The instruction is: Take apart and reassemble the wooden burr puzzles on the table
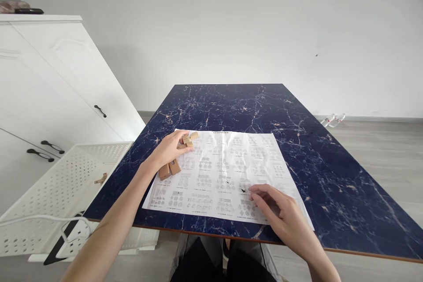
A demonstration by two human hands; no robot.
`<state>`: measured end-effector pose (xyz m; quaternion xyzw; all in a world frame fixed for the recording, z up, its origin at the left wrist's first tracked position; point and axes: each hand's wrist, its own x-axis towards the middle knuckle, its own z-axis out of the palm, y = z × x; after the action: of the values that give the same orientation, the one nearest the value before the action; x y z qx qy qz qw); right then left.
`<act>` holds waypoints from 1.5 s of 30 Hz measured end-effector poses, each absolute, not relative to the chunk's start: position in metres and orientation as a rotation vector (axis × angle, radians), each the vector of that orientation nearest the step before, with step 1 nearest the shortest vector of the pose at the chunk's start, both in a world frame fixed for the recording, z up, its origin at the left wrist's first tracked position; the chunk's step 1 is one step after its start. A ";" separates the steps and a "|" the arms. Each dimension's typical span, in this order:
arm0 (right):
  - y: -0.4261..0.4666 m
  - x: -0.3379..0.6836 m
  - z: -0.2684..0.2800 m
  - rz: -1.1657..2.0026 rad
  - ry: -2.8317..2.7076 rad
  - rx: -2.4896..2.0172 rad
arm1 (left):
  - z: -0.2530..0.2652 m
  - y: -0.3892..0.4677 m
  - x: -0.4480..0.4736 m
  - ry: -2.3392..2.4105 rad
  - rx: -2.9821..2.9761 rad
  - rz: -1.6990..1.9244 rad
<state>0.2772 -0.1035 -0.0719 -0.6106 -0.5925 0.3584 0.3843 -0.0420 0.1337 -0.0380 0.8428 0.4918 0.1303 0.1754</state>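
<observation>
One tan piece lies in a basket; left hand grips blocks, right hand half-curled, empty.

"What's on the far side?"
"A pale wall, with grey flooring below it on the right."
"And left of the blue marbled table?"
"A white cabinet with dark handles."

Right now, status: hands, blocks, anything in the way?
Left hand around pale blocks. Right hand at sheet, grip unclear. Possible obstruction: brown blocks beside left hand.
</observation>
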 end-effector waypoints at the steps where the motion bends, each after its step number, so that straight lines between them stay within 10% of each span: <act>1: -0.103 0.277 -0.072 0.914 -1.513 -1.559 | -0.038 0.134 -0.041 1.395 2.388 0.370; 45: -0.103 0.280 -0.070 0.905 -1.559 -1.546 | -0.046 -0.002 0.050 1.129 2.433 0.487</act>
<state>0.2802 -0.1026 -0.0697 -0.6037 -0.6089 0.3535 0.3739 0.0499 -0.0020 -0.0464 0.8733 0.4052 0.1748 0.2063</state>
